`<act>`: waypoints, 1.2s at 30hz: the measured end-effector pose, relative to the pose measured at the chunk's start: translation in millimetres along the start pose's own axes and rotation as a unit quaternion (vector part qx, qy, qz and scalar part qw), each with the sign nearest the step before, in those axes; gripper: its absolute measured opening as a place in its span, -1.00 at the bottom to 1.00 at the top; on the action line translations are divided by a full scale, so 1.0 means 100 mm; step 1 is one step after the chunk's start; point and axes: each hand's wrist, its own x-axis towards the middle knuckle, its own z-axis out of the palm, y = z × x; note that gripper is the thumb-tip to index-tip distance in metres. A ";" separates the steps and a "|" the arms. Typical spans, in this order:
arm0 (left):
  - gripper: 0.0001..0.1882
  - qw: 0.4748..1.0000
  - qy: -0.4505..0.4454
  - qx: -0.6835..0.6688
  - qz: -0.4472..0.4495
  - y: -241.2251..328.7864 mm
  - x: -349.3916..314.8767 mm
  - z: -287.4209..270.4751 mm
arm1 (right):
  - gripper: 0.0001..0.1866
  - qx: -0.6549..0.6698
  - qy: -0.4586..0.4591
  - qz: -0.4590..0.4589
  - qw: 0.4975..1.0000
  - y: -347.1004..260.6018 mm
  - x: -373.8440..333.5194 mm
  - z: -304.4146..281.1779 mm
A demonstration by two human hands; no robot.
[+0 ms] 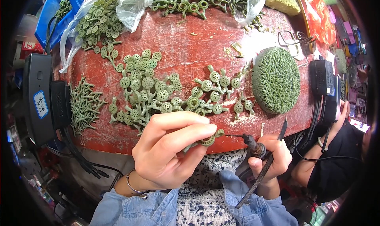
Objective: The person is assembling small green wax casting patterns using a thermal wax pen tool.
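My left hand (168, 149) pinches a small green piece (208, 140) with a ring-like rim and a curled end, just past the table's front edge. Closed fingers on my right hand (277, 156) hold a soldering-iron-like tool (255, 148) with a dark, crusted collar. Its thin tip points left and reaches to the curled end; whether it touches, I cannot tell. A long dark rod, like a slim file (253, 184), also lies slantwise in that hand. Beyond my left hand lie many green lotus-pod-shaped pieces (147, 83) with round, holed heads.
A pile of short green sticks (84, 107) lies at left, near a black device (38, 95). A round, rough green block (276, 80) stands at right. Plastic bags (132, 12) with more green pieces line the back. Another person's arm (312, 162) is at far right.
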 end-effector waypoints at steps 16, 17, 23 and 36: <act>-0.65 1.000 0.015 0.004 -0.015 0.02 0.01 0.04 | -0.49 0.040 0.005 0.002 0.999 0.05 -0.01 -0.01; -0.65 1.000 0.015 0.002 -0.010 0.02 0.02 0.05 | -0.50 0.036 -0.003 0.003 0.999 0.05 0.00 -0.04; -0.75 0.999 0.040 0.024 0.003 0.01 0.05 0.09 | -0.59 0.018 0.047 0.035 0.998 0.08 0.06 -0.19; -0.75 0.997 0.066 -0.040 -0.012 0.30 -0.01 -0.12 | -0.78 -0.201 0.206 0.175 0.942 0.80 0.83 -0.49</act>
